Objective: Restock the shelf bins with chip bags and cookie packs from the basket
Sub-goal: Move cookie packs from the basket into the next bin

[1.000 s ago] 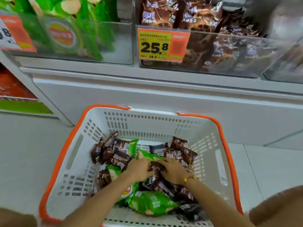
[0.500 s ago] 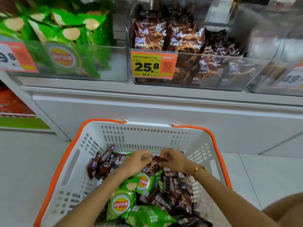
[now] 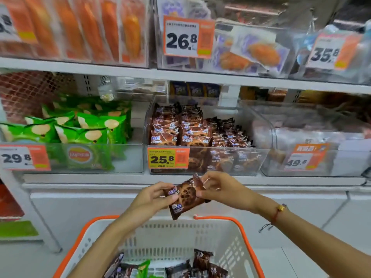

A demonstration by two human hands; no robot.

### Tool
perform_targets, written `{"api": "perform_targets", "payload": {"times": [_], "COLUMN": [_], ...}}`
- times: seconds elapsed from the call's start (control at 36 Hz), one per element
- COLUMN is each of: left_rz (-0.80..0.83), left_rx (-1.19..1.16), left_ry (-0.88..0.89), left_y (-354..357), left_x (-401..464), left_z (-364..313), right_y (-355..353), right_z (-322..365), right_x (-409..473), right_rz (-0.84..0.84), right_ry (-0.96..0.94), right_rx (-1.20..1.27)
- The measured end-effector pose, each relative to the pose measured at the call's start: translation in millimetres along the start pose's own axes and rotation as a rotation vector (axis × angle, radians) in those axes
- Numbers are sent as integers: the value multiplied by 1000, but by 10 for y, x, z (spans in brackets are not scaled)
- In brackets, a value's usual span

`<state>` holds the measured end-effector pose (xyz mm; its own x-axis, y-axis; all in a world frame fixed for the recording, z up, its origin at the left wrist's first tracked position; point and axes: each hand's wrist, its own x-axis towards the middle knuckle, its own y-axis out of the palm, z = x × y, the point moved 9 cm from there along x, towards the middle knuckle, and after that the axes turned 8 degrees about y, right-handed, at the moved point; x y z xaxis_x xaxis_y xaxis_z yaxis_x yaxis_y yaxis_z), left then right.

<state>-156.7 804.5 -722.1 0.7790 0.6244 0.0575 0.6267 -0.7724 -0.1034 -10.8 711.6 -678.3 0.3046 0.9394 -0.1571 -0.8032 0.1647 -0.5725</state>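
Cookie pack (image 3: 185, 197): brown wrapper, tilted, held between both hands above the basket's far rim
Left hand (image 3: 153, 197): fingers curled, thumb and fingertips pinching the pack's left end
Right hand (image 3: 217, 188): pinching the pack's upper right corner; a red cord bracelet (image 3: 279, 212) sits on the wrist
Basket (image 3: 236, 247): white with orange rim, below the hands; more brown packs and a green bag lie inside
Cookie bin (image 3: 208, 159): clear, just above and beyond the hands, stacked with matching brown packs, price tag (image 3: 168, 158) reading 25.8 on its front
Chip bin (image 3: 84, 157): up and left of the left hand, holding green chip bags
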Motion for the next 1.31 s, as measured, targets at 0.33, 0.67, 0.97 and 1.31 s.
{"api": "perform_targets", "payload": {"times": [0.33, 0.67, 0.97, 1.31], "left_rz": [-100, -726, -741, -741], "left_rx": [304, 851, 681, 697], "left_ry": [475, 452, 395, 410], "left_y": [-54, -1025, -1130, -1120], "left_x": [413, 967, 1019, 1042], "left_z": [-1330, -1562, -1369, -1365], "right_y": [-664, -1578, -2086, -2052], "right_z": [841, 364, 354, 339], "right_x": [-103, 473, 1475, 2158], "right_rz": [-286, -457, -735, -764], "right_ry": [-283, 84, 128, 11], "right_rx": [-121, 401, 56, -666]}}
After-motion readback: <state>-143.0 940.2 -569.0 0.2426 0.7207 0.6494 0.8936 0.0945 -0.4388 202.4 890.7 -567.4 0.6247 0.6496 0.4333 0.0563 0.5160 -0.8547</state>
